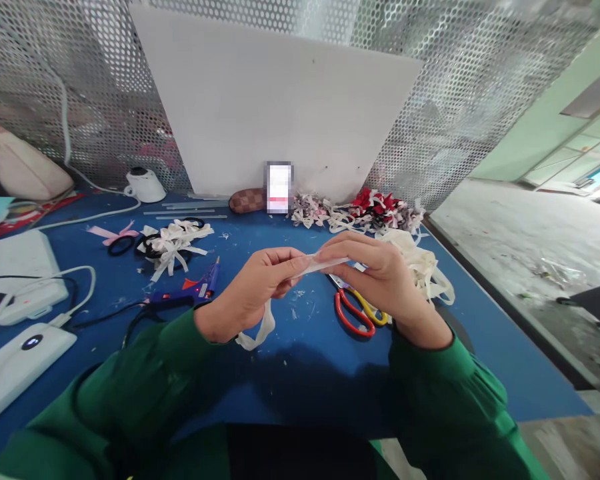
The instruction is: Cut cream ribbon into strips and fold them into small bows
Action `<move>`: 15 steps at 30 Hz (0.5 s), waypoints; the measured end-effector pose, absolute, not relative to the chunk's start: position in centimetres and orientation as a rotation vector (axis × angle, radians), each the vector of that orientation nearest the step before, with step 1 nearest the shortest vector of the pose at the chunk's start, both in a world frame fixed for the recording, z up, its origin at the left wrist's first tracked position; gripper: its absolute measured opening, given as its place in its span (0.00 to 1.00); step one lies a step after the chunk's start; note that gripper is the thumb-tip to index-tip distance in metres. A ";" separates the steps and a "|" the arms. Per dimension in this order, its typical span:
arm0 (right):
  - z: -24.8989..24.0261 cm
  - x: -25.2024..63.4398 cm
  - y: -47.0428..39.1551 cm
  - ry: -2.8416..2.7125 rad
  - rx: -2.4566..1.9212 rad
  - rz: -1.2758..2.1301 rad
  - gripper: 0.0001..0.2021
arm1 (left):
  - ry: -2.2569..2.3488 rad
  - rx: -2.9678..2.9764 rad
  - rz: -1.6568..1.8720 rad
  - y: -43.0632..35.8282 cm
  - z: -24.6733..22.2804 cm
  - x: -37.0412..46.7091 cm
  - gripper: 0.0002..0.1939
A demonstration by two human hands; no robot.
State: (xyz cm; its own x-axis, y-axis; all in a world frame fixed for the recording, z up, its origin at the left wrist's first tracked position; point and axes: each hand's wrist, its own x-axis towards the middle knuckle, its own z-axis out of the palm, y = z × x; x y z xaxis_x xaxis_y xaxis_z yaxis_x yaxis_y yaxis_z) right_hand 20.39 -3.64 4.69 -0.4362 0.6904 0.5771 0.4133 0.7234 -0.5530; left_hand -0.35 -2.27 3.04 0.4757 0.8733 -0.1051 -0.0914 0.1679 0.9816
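A white ribbon [258,335] runs between my two hands above the blue table, and its loose end hangs below my left hand [260,287]. The thumb and fingers of that hand are closed on the ribbon. My right hand [373,270] pinches the same strip a little farther along, with its fingertips close to the left ones. Beneath the right hand lie scissors [353,315] with one red and one yellow handle, their blades partly hidden. Beside the right wrist is a heap of cream ribbon [413,257].
A blue glue gun [185,293] and a pile of white bows with black hair ties [173,243] lie left. Glue sticks [185,212], a phone [279,188], a checkered pouch [247,200] and red and white bows [375,208] line the back. White power banks [23,367] with cables sit far left.
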 end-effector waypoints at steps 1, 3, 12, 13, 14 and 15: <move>4.7 20.3 -3.7 -2.052 -0.839 0.436 0.04 | 0.820 1.218 0.821 -2.3 3.0 -0.4 0.17; 4.7 20.1 -3.9 -1.987 -0.885 0.468 0.03 | 0.820 1.263 0.858 -2.3 2.9 -0.4 0.15; 4.8 19.2 -4.7 -1.717 -1.114 0.623 0.04 | 0.832 1.562 1.045 -2.7 2.6 -0.2 0.14; 4.7 19.1 -4.7 -1.691 -1.120 0.634 0.04 | 0.854 1.603 1.049 -2.8 2.6 -0.1 0.13; 4.7 19.0 -4.7 -1.670 -1.123 0.642 0.04 | 0.882 1.643 1.057 -2.9 2.6 0.0 0.12; 4.6 18.9 -4.7 -1.656 -1.121 0.648 0.04 | 0.911 1.678 1.078 -3.0 2.6 0.0 0.11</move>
State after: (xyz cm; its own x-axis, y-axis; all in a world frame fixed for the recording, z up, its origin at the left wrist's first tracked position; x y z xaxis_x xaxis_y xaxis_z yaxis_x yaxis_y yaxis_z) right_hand 18.90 -4.68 4.64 -0.0778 0.8986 0.4318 0.3671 0.4285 -0.8256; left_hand 0.04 -3.01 2.58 0.3444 0.9028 0.2575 0.1037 -0.3091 0.9453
